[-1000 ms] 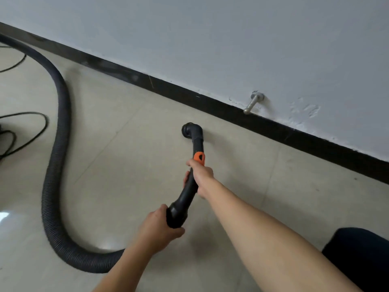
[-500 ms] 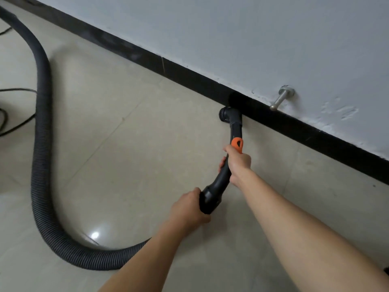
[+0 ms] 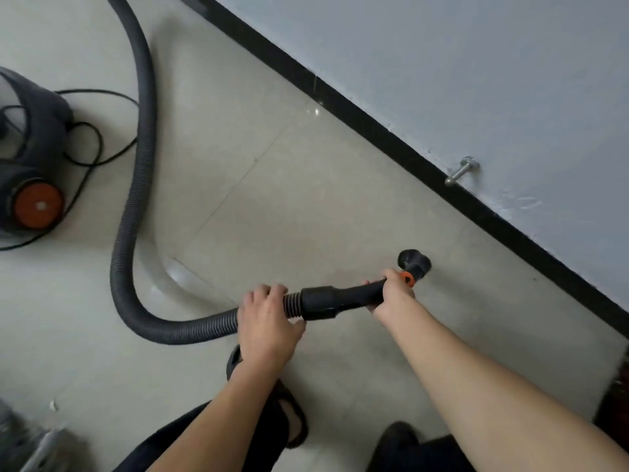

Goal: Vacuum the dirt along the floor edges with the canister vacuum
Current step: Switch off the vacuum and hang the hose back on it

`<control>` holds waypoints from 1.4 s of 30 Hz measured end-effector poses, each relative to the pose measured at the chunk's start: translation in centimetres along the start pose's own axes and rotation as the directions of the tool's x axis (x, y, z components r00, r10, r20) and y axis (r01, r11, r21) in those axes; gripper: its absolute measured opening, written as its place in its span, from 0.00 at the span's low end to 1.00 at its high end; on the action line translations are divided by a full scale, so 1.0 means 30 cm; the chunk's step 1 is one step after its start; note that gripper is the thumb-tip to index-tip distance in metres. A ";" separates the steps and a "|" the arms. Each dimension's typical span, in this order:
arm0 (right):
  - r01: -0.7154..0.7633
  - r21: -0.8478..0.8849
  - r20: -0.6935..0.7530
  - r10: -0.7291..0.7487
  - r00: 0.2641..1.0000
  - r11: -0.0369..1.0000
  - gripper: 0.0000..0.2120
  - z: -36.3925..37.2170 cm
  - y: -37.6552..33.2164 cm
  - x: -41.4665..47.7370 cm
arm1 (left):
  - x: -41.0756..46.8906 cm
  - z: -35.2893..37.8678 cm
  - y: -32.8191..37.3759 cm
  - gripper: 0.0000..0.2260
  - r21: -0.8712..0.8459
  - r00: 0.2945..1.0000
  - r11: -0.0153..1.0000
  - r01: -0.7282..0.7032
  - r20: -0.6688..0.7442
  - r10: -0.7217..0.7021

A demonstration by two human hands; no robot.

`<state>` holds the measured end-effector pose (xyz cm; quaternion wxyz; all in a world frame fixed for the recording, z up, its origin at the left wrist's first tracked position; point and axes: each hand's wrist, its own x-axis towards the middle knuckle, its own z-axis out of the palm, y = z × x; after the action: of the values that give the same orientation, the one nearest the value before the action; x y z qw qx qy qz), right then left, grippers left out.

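Note:
The black vacuum handle tube (image 3: pixel 340 296) lies nearly level above the pale tiled floor, its round nozzle (image 3: pixel 414 261) off the black skirting board (image 3: pixel 391 137). My right hand (image 3: pixel 394 294) grips the tube just behind its orange ring (image 3: pixel 406 278). My left hand (image 3: pixel 267 321) grips the ribbed grey hose (image 3: pixel 136 185) where it joins the tube. The hose loops left and away to the top edge. The dark canister vacuum (image 3: pixel 30 165) with an orange wheel sits at the left edge.
A thin black power cord (image 3: pixel 92 137) coils beside the canister. A metal door stop (image 3: pixel 459 172) sticks out of the grey wall above the skirting. My feet in dark slippers (image 3: pixel 292 424) stand at the bottom, and a dark wooden edge (image 3: pixel 617 386) shows at the right.
The nozzle has pulled back from the skirting board and the tube has swung to lie sideways. My view has turned, bringing the canister and my feet into sight. Both hands keep their grip.

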<state>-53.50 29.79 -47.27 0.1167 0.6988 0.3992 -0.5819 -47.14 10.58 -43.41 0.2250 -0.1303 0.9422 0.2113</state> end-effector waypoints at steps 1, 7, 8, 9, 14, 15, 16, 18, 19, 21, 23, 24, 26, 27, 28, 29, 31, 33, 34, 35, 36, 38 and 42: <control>-0.013 0.020 0.000 0.013 1.000 1.000 0.14 0.005 -0.020 -0.074 | -0.021 -0.072 0.005 0.23 -0.047 0.993 0.998 0.046 -0.107 -0.051; -0.028 0.017 0.087 0.026 0.996 0.999 0.10 0.092 -0.107 -0.598 | -0.152 -0.516 0.028 0.18 -0.850 0.703 0.101 0.517 0.353 -0.618; -0.032 0.003 0.107 0.031 0.994 0.999 0.08 0.102 -0.113 -0.693 | -0.161 -0.604 0.025 0.17 -0.846 0.669 -0.188 0.499 0.515 -0.536; -0.044 -0.010 0.129 0.044 0.991 0.999 0.07 0.108 -0.118 -0.786 | -0.165 -0.693 0.019 0.16 -0.808 0.668 -0.364 0.463 0.588 -0.457; -0.112 -0.094 0.259 0.133 0.957 0.989 0.08 0.092 -0.128 -1.206 | -0.173 -1.155 0.051 0.13 -0.832 0.744 -0.518 0.201 0.473 -0.472; -0.121 -0.142 0.282 0.158 0.946 0.982 0.08 0.086 -0.128 -1.268 | -0.177 -1.253 0.072 0.13 -0.865 0.773 -0.478 0.155 0.407 -0.486; -0.133 -0.204 0.308 0.193 0.932 0.970 0.09 0.081 -0.128 -1.322 | -0.185 -1.351 0.097 0.13 -0.895 0.799 -0.433 0.112 0.340 -0.496; -0.148 -0.347 0.377 0.283 0.882 0.926 0.11 0.074 -0.130 -1.399 | -0.203 -1.523 0.129 0.12 -0.944 0.832 -0.322 0.064 0.229 -0.506; -0.131 -0.430 0.410 0.323 0.853 0.893 0.13 0.073 -0.135 -1.427 | -0.216 -1.599 0.139 0.12 -0.962 0.842 -0.267 0.054 0.188 -0.506; -0.033 -0.608 0.451 0.380 0.808 0.793 0.17 0.077 -0.158 -1.472 | -0.248 -1.734 0.153 0.11 -0.986 0.851 -0.159 0.052 0.127 -0.509; 0.138 -0.751 0.461 0.363 0.810 0.645 0.22 0.084 -0.200 -1.503 | -0.282 -1.844 0.160 0.10 -0.997 0.853 -0.052 0.052 0.072 -0.517; 0.228 -0.797 0.467 0.332 0.819 0.560 0.23 0.085 -0.227 -1.516 | -0.299 -1.889 0.164 0.10 -0.999 0.852 0.004 0.053 0.043 -0.521; 0.366 -0.827 0.499 0.259 0.827 0.427 0.22 0.090 -0.297 -1.544 | -0.337 -1.962 0.169 0.10 -0.991 0.859 0.124 0.049 -0.021 -0.512; 0.413 -0.821 0.522 0.226 0.823 0.393 0.20 0.096 -0.340 -1.562 | -0.360 -1.989 0.172 0.09 -0.981 0.864 0.186 0.051 -0.050 -0.500; 0.457 -0.809 0.548 0.193 0.814 0.369 0.19 0.109 -0.385 -1.584 | -0.385 -2.015 0.179 0.09 -0.964 0.871 0.260 0.063 -0.074 -0.486; 0.501 -0.795 0.575 0.160 0.802 0.344 0.16 0.122 -0.431 -1.612 | -0.409 -2.036 0.188 0.09 -0.934 0.876 0.346 0.089 -0.092 -0.473; 0.589 -0.755 0.637 0.110 0.763 0.288 0.13 0.156 -0.525 -1.687 | -0.458 -2.066 0.206 0.10 -0.840 0.880 0.523 0.147 -0.130 -0.456; 0.675 -0.701 0.704 0.073 0.706 0.233 0.11 0.200 -0.602 -1.778 | -0.508 -2.092 0.213 0.12 -0.706 0.865 0.682 0.191 -0.207 -0.457; 0.715 -0.667 0.738 0.053 0.673 0.210 0.10 0.226 -0.634 -1.828 | -0.533 -2.102 0.211 0.13 -0.638 0.856 0.738 0.220 -0.237 -0.460; 0.752 -0.633 0.769 0.033 0.639 0.184 0.10 0.253 -0.658 -1.879 | -0.559 -2.111 0.208 0.14 -0.569 0.842 0.777 0.269 -0.253 -0.477; 0.785 -0.600 0.796 0.016 0.606 0.154 0.10 0.283 -0.673 -1.927 | -0.586 -2.119 0.201 0.15 -0.494 0.823 0.809 0.319 -0.280 -0.495; 0.840 -0.534 0.844 0.001 0.537 0.096 0.11 0.343 -0.673 -2.022 | -0.640 -2.136 0.186 0.15 -0.379 0.776 0.834 0.401 -0.344 -0.529; 0.914 -0.406 0.911 0.073 0.405 -0.013 0.07 0.455 -0.574 -2.192 | -0.704 -2.153 0.102 0.16 -0.292 0.746 0.854 0.430 -0.418 -0.518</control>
<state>-75.54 4.73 13.50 0.4421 -0.0511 0.7930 -0.4160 -53.76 -13.09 20.02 0.0169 -0.4338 0.8804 0.1906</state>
